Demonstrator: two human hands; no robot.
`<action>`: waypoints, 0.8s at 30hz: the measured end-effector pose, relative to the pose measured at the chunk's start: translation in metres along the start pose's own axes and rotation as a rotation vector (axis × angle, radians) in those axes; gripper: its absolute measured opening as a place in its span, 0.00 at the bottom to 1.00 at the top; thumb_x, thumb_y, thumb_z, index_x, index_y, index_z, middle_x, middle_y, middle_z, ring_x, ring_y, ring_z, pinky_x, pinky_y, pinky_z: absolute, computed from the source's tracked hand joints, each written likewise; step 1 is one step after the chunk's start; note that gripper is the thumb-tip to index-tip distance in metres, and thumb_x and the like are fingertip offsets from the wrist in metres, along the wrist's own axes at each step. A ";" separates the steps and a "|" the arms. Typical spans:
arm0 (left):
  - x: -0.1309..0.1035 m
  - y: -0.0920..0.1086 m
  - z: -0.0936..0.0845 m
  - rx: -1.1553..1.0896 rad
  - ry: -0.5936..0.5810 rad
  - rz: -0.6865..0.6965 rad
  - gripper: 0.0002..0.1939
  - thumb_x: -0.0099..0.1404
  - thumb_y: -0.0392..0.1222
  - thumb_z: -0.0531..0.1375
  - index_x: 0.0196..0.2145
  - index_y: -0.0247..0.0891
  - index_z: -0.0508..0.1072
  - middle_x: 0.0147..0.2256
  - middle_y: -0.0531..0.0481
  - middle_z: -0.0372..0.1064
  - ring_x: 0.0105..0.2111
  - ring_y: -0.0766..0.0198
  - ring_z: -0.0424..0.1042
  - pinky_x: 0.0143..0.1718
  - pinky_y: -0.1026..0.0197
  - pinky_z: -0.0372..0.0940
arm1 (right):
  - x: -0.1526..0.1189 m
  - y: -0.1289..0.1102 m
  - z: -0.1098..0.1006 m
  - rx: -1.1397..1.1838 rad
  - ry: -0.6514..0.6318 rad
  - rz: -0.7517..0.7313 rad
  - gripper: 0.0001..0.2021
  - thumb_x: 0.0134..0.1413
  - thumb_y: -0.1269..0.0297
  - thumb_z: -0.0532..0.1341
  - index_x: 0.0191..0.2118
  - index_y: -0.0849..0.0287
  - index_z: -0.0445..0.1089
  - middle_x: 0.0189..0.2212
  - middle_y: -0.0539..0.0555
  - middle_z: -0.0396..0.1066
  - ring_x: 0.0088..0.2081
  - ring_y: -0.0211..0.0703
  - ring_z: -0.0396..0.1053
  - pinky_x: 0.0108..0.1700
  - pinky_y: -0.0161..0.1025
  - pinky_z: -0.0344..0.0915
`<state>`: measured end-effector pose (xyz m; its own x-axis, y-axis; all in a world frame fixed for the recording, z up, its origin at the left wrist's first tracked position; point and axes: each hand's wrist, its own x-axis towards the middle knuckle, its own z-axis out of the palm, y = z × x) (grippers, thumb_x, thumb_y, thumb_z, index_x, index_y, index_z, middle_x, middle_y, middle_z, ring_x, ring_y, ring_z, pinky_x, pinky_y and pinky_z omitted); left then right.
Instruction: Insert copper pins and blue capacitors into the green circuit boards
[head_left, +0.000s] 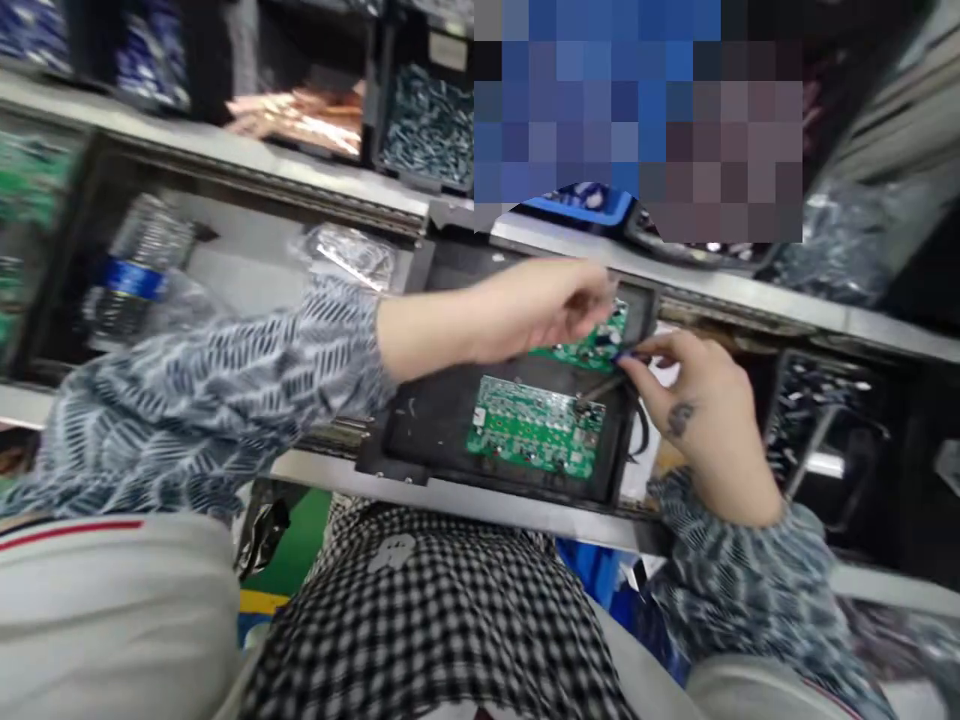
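Observation:
Two green circuit boards lie in a black tray in front of me. The nearer circuit board [536,430] shows whole, while the farther circuit board [585,348] is partly covered by my left hand [555,305]. That hand reaches across from the left above the farther board, its fingers curled and closed; what they may hold is hidden. At the tray's right side, my right hand [697,385] pinches a slim, dark, stick-like tool [602,386] between thumb and forefinger. The tool slants down and left, its tip over the upper right corner of the nearer board.
The black tray [427,440] rests on metal rails [517,508]. Behind stand bins of screws [427,125] and copper-coloured parts [315,115]. A plastic bottle [135,270] lies to the left, with clear wrapping [349,255] beside it. More black parts [825,390] sit at right.

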<state>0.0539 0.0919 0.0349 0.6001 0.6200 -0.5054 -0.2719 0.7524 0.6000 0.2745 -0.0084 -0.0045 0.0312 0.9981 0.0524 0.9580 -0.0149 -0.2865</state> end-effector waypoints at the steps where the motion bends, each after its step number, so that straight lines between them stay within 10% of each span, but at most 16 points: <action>1: -0.012 -0.015 0.004 0.009 -0.030 -0.105 0.15 0.69 0.27 0.55 0.24 0.33 0.66 0.23 0.52 0.63 0.23 0.73 0.61 0.28 0.68 0.59 | 0.002 -0.002 0.001 0.004 -0.006 -0.011 0.12 0.56 0.51 0.59 0.34 0.53 0.72 0.30 0.58 0.74 0.36 0.55 0.72 0.40 0.50 0.68; 6: -0.022 -0.049 0.004 0.082 -0.045 -0.184 0.10 0.71 0.27 0.57 0.31 0.32 0.69 0.27 0.54 0.68 0.25 0.75 0.63 0.32 0.69 0.60 | 0.000 -0.008 0.002 0.030 -0.020 -0.041 0.08 0.59 0.55 0.60 0.36 0.52 0.71 0.31 0.56 0.75 0.36 0.53 0.71 0.40 0.48 0.67; 24: -0.012 -0.052 -0.007 0.136 0.006 -0.202 0.14 0.73 0.30 0.60 0.27 0.29 0.71 0.24 0.54 0.65 0.22 0.77 0.62 0.27 0.70 0.55 | -0.013 -0.025 0.000 -0.108 -0.018 -0.114 0.12 0.66 0.56 0.59 0.39 0.55 0.76 0.34 0.61 0.76 0.41 0.62 0.71 0.45 0.58 0.68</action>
<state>0.0557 0.0470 0.0059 0.6278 0.4617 -0.6267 -0.0426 0.8243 0.5645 0.2502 -0.0213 0.0020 -0.0839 0.9946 0.0617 0.9801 0.0935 -0.1748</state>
